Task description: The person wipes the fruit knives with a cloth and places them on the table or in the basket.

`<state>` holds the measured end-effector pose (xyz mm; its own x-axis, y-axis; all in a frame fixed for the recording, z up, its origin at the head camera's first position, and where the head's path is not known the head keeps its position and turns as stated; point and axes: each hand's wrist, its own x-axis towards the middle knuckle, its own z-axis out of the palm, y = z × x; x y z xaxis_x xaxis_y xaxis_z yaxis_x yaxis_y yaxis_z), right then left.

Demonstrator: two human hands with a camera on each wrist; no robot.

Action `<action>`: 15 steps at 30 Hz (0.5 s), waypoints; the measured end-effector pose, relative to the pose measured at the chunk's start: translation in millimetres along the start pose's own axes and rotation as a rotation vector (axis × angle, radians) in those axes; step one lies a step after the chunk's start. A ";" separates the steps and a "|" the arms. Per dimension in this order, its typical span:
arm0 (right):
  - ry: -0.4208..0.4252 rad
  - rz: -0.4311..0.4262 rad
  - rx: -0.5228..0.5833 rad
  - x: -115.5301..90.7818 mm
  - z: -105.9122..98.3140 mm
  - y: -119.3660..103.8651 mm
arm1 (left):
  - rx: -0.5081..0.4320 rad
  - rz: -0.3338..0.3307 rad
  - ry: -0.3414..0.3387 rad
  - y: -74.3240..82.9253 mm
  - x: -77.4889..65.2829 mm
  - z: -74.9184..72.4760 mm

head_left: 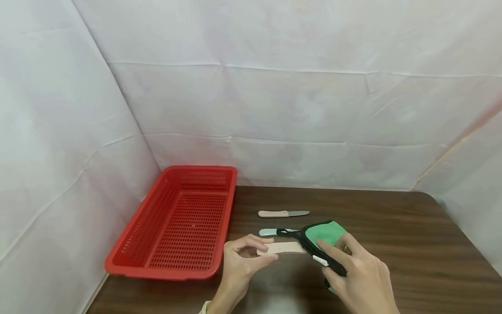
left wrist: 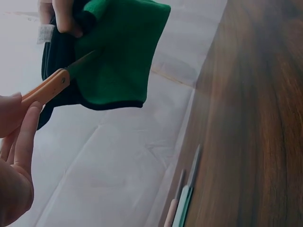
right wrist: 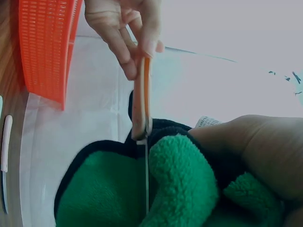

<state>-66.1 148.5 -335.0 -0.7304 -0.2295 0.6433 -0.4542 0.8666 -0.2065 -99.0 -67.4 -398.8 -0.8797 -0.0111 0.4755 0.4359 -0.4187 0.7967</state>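
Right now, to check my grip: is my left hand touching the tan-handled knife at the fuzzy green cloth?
Touching: the right wrist view shows your left hand pinching the knife's handle.

The cloth point(right wrist: 184, 175) is soft-piled and matt; the held knife point(head_left: 282, 248) pairs a smooth, plastic-looking handle with a metal blade. At the left edge of the wood-grained desk point(head_left: 392, 235), the basket point(head_left: 164, 273) is smooth plastic, its rim faintly glossy.
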 end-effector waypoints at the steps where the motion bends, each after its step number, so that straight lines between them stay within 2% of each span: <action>1: -0.004 -0.009 -0.009 0.2 0.7 -0.3 | -0.004 0.004 0.004 0.1 0.3 0.5; 8: -0.044 -0.046 -0.034 0.7 -2.4 4.8 | -0.038 0.050 0.006 -2.6 3.1 5.6; 12: -0.066 -0.013 -0.046 -0.1 -8.2 12.0 | -0.041 0.054 -0.002 -4.7 5.8 9.6; 15: -0.080 0.014 -0.047 -0.2 -9.8 15.5 | -0.023 0.049 0.022 -3.7 6.6 8.1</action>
<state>-68.0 166.3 -331.1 -0.7757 -0.2500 0.5795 -0.4205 0.8894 -0.1791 -104.8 -58.5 -395.6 -0.8616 -0.0518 0.5050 0.4741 -0.4378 0.7639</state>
